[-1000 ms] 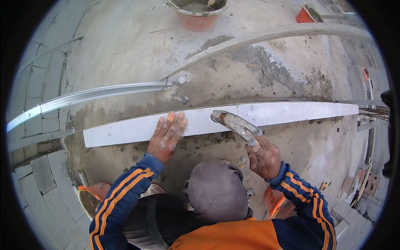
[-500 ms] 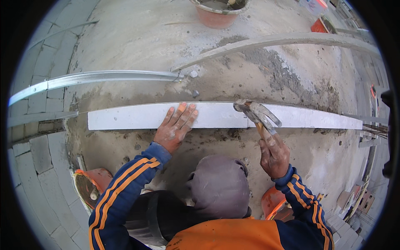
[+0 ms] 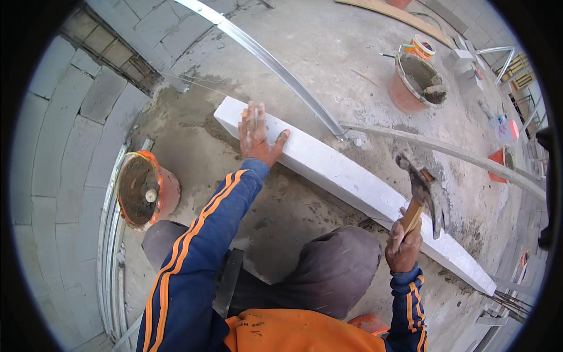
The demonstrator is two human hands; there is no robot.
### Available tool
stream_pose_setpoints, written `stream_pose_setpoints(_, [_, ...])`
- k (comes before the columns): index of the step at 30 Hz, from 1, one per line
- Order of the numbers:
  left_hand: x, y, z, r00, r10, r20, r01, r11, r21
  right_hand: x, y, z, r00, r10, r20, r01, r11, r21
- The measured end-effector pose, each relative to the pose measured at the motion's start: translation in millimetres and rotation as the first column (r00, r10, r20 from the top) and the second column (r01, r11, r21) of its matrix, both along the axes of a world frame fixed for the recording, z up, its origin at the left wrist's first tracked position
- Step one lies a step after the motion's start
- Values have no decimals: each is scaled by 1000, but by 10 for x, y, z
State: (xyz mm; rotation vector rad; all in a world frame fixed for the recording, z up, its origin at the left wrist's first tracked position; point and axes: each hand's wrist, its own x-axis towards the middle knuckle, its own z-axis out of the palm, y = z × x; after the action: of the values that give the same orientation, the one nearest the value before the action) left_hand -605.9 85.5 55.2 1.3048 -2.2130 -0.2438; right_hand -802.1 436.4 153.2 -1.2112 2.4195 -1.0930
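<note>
Bare grey concrete floor (image 3: 328, 53), mortar-smeared, in flat daylight. Grey block paving (image 3: 58, 152) and an orange mortar bucket (image 3: 143, 190) well left of the grip. Another bucket (image 3: 417, 82) and loose blocks (image 3: 463, 58) beyond it, upper right

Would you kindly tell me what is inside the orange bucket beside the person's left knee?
The orange bucket holds grey-brown mortar nearly to its rim, with a small pale round knob, perhaps a tool's handle end, poking out. Anything buried in the mortar, and the bucket's bottom, are covered.
</note>
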Motion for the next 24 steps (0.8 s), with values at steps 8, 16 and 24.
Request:
stream_pose_setpoints(8, [413, -740, -192, 774, 467, -428, -192, 816, 545, 245, -486, 116, 992, 107, 60, -114, 984, 137])
stream_pose_setpoints(16, [533, -877, -208, 579, 591, -561, -194, 768, 610, 568, -1416, -32, 947, 248, -204, -241, 969, 60])
stream_pose_setpoints(24, [678, -1040, -130, 660, 573, -486, -94, 704, 704, 623, -1538, 174, 946, 226, -232, -230, 973, 12])
